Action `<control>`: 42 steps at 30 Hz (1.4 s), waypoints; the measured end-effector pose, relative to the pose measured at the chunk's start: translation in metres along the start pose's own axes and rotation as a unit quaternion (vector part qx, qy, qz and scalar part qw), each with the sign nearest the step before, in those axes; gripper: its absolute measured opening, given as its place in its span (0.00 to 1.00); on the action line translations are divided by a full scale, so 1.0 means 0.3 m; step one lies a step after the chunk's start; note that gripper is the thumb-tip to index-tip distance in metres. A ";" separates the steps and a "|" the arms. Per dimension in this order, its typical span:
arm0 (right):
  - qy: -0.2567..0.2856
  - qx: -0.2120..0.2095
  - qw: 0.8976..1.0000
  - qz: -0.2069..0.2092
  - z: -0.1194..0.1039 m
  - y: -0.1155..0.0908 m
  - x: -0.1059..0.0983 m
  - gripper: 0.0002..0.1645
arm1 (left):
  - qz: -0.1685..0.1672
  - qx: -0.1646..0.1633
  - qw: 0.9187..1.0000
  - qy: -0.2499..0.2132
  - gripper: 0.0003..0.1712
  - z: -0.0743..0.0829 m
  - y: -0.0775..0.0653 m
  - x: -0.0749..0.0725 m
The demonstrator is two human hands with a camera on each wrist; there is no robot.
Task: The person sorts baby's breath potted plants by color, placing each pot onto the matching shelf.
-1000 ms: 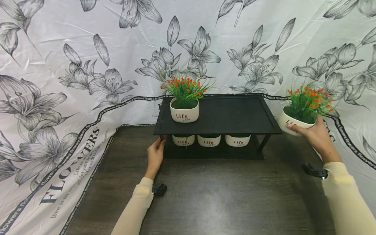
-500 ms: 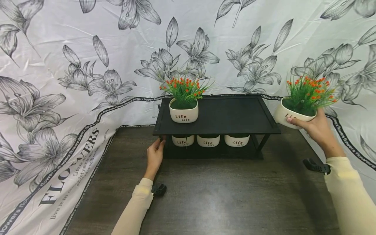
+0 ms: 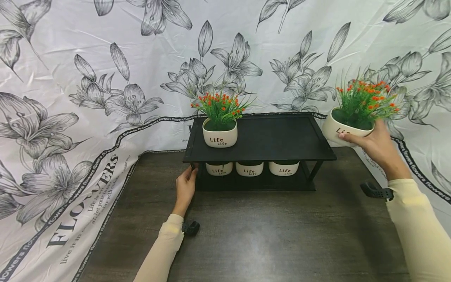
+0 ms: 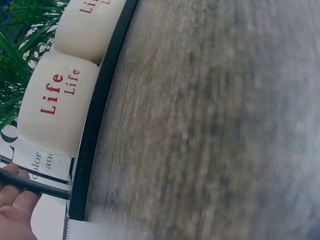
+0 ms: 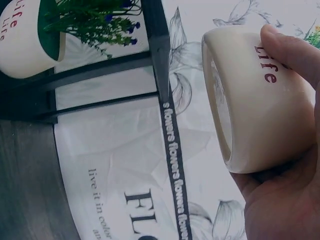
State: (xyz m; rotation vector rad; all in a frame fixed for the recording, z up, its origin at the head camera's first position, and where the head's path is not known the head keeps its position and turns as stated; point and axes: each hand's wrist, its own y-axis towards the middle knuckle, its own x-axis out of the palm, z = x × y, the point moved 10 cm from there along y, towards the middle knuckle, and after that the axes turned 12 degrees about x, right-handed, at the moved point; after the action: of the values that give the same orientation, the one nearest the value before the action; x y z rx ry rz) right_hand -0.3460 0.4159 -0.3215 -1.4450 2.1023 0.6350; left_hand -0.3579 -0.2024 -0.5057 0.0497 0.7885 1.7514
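Note:
My right hand [image 3: 380,150] grips a white oval flowerpot [image 3: 347,127] of orange flowers, thumb across its "Life" lettering. The pot is held in the air, slightly tilted, by the right end of a black two-tier shelf [image 3: 282,137]. In the right wrist view the pot's underside [image 5: 222,110] shows. At the shelf's front left corner, my left hand [image 3: 185,186] holds the upright post [image 4: 35,185], fingers around it. A matching flowerpot [image 3: 220,135] with orange flowers stands on the top tier's left end.
Below, three more white "Life" pots [image 3: 249,169] stand in a row on the lower tier; the top tier hides their plants in the head view. The shelf stands on a dark wooden table [image 3: 246,235] against a lily-patterned cloth [image 3: 141,58].
The right hand has lifted the flowerpot and brought it slightly left, toward the shelf's right end. My left hand stays on the post.

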 end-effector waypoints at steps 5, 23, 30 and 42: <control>0.043 -0.056 0.997 -0.016 -0.070 0.007 0.027 0.42 | 0.001 0.006 1.000 0.000 0.20 -0.001 0.003 -0.001; 0.066 -0.102 0.987 -0.107 -0.252 0.016 0.213 0.37 | 0.001 0.012 0.999 -0.031 0.21 -0.009 -0.002 0.003; 0.077 -0.102 0.980 -0.153 -0.312 0.022 0.320 0.36 | 0.003 0.009 1.000 -0.025 0.19 -0.006 0.000 0.001; 0.028 -0.066 0.980 -0.183 -0.307 0.040 0.447 0.62 | -0.003 0.009 1.000 -0.027 0.20 -0.006 0.000 0.008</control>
State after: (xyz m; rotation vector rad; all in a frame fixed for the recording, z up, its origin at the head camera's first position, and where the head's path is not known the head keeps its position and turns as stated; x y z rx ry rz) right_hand -0.4116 0.2673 -0.3363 -1.8838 1.7903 0.6019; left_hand -0.3594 -0.2011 -0.5079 0.1076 0.7644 1.7301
